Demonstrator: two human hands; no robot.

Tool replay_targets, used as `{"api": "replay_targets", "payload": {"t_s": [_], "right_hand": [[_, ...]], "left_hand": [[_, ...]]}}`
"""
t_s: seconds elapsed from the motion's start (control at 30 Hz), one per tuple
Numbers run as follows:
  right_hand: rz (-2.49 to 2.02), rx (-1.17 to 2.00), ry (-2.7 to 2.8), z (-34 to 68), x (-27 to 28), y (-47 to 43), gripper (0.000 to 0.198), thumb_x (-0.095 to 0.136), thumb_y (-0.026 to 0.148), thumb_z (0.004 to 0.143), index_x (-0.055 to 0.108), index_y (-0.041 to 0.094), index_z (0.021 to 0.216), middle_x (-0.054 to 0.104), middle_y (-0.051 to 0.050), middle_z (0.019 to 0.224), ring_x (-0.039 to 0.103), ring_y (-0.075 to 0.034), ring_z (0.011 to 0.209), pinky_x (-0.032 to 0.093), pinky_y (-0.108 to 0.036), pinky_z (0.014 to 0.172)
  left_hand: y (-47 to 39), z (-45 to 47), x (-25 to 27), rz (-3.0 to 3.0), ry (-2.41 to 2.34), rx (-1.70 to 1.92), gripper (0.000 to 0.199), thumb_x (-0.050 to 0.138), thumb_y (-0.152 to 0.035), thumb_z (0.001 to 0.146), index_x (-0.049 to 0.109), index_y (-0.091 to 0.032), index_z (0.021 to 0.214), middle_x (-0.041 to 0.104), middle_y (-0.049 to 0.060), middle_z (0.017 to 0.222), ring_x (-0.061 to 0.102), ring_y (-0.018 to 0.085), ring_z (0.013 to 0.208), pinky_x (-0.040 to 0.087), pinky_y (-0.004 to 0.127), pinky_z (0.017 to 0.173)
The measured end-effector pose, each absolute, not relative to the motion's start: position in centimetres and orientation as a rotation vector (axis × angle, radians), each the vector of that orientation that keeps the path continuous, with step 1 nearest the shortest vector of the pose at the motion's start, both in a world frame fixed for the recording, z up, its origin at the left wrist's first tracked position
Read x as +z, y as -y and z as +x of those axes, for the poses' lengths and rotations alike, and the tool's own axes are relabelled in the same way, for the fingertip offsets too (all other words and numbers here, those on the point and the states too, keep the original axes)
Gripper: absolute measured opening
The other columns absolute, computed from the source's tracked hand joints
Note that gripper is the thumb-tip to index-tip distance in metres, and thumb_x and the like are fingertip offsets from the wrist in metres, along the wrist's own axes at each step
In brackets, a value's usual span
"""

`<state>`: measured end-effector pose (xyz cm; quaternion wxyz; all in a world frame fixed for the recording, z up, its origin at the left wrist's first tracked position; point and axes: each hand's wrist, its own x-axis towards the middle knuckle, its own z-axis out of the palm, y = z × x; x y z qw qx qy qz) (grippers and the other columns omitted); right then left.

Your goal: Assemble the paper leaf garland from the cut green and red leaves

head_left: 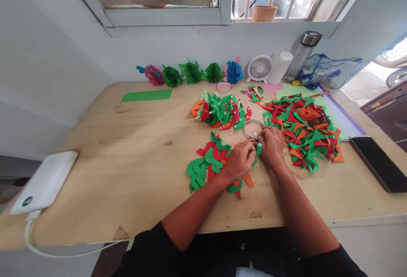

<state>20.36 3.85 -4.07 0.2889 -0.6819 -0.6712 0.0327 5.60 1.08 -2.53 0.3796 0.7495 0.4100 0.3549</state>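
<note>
My left hand [241,158] is closed, its fingers pinching a curved green paper piece [259,146] that bears a small white square. Close against it, my right hand [270,143] is also closed, with bent fingertips at the near edge of a thin ring-shaped roll of tape [244,129]. A small white bit shows at the fingertips; the exact grip is partly hidden. Under and left of my left hand lies a loose pile of curved green, red and orange paper pieces [200,169]. Behind the hands is a cluster of similar pieces with white squares [219,109].
A large heap of folded paper scraps [305,128] lies to the right, beside a phone [380,163]. Along the wall stand paper animals [191,73], a small fan [260,68] and a bottle [302,56]. A white power bank [46,184] with a cable sits at left.
</note>
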Motion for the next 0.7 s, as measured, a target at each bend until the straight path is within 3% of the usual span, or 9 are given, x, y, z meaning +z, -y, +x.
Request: {"api": "replay_targets", "payload": {"t_s": [0.37, 0.7], "right_hand": [[-1.766, 0.158, 1.763, 20.5, -3.64, -3.72, 0.013, 0.046, 0.023, 0.08, 0.056, 0.02, 0.073, 0.06, -0.01, 0.101, 0.045, -0.025, 0.098, 0.033, -0.038, 0.085], [-1.885, 0.099, 1.704, 20.67, -3.32, -3.53, 0.019, 0.049, 0.028, 0.082, 0.066, 0.02, 0.079, 0.062, -0.009, 0.099, 0.044, -0.028, 0.102, 0.031, -0.04, 0.083]], "left_hand": [[-1.01, 5.72, -2.46, 1.903, -1.068, 0.893, 0.011, 0.042, -0.015, 0.083, 0.049, -0.021, 0.077, 0.064, 0.006, 0.113, 0.052, 0.018, 0.118, 0.042, 0.037, 0.1], [-1.02, 5.66, -2.39, 1.921, -1.05, 0.892, 0.011, 0.041, -0.016, 0.084, 0.046, -0.021, 0.076, 0.064, 0.007, 0.105, 0.05, 0.018, 0.12, 0.041, 0.034, 0.099]]}}
